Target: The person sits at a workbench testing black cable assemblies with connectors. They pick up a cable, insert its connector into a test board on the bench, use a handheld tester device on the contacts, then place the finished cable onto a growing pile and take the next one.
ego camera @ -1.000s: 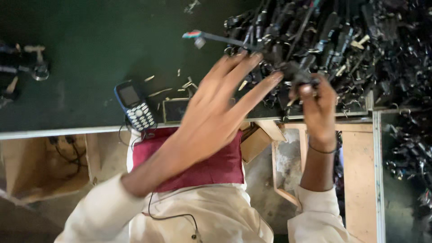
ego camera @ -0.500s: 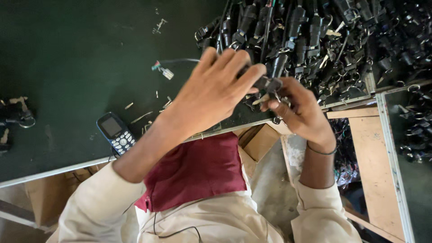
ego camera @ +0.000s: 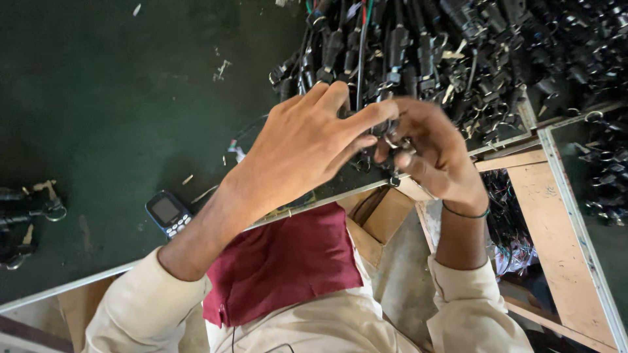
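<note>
Since half a second ago both hands have closed together over the dark green table [ego camera: 118, 98], beside the heap of black wired connectors [ego camera: 458, 46]. Left hand [ego camera: 307, 147] spreads over, right hand [ego camera: 435, 153] pinches, one small black connector [ego camera: 386, 147] at the table's near edge.

A single head-worn camera looks steeply down and slightly forward, close over the person's own lap and forearms. The near edge of the dark green table [ego camera: 98, 98] crosses the frame at a slant, with both hands filling its middle.
</note>
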Demonstrator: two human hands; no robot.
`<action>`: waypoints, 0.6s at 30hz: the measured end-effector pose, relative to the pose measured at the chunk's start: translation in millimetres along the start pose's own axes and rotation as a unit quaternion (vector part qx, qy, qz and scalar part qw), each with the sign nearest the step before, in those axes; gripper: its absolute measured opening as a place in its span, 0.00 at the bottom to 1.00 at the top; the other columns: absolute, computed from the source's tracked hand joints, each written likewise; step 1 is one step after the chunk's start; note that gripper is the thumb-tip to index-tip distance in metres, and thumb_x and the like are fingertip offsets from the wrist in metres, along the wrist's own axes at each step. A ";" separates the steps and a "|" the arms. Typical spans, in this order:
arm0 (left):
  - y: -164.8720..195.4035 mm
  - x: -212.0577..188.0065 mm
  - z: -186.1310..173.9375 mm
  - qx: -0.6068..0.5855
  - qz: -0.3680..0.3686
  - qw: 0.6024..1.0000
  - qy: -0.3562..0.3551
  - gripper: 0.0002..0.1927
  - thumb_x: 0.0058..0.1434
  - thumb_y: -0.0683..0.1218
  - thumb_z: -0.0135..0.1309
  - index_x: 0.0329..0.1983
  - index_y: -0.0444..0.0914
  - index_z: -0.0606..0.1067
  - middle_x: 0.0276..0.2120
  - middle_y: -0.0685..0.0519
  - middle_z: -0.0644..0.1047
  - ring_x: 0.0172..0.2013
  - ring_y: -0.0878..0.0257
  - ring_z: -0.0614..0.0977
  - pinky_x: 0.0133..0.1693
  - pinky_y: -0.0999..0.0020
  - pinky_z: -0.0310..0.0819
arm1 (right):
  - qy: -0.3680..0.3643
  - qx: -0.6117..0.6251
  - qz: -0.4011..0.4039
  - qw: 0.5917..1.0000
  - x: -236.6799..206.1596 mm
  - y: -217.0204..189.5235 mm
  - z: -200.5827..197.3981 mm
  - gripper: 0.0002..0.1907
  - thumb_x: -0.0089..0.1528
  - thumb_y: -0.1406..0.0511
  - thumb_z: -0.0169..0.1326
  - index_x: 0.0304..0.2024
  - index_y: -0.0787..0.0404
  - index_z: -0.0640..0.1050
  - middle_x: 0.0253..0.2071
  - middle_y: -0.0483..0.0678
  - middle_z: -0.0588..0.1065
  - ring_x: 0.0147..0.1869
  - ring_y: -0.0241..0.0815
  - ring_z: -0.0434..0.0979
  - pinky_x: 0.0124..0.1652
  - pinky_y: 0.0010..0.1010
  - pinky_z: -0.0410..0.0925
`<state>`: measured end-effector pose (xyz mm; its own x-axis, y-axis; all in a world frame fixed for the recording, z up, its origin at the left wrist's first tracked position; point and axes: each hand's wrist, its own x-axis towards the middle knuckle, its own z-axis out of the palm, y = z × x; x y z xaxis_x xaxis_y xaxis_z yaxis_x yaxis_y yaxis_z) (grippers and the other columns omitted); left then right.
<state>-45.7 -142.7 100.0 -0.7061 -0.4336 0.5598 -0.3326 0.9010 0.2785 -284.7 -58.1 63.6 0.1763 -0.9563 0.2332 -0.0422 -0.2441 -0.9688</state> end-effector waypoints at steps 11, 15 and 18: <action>12.6 8.7 2.5 -0.109 -0.015 0.994 0.029 0.17 0.67 0.40 0.54 0.58 0.42 0.68 0.39 0.52 0.73 0.40 0.54 0.78 0.36 0.57 0.72 | 0.059 0.045 -0.040 0.996 -5.9 4.2 -0.5 0.32 0.68 0.77 0.52 0.73 0.66 0.60 0.58 0.48 0.72 0.62 0.40 0.75 0.65 0.34 0.73; 16.7 10.9 3.8 -0.102 -0.043 0.994 0.006 0.15 0.69 0.48 0.58 0.56 0.46 0.71 0.33 0.53 0.71 0.37 0.55 0.78 0.32 0.56 0.70 | 0.124 0.012 0.012 0.992 -10.1 7.2 -2.1 0.29 0.67 0.74 0.53 0.69 0.67 0.61 0.51 0.48 0.73 0.52 0.35 0.71 0.44 0.24 0.64; 17.5 12.8 9.9 -0.091 -0.055 0.994 0.019 0.11 0.72 0.50 0.59 0.54 0.47 0.72 0.33 0.55 0.71 0.35 0.57 0.79 0.32 0.57 0.70 | 0.115 -0.047 -0.061 0.990 -12.7 10.3 -1.4 0.19 0.74 0.71 0.52 0.65 0.67 0.64 0.54 0.49 0.72 0.60 0.37 0.74 0.58 0.27 0.69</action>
<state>-66.8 -132.3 104.3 -0.6461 -0.5331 0.5461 -0.2860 0.8326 0.4744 -288.8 -48.7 50.8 -0.0419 -0.9277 0.3711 -0.1285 -0.3633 -0.9228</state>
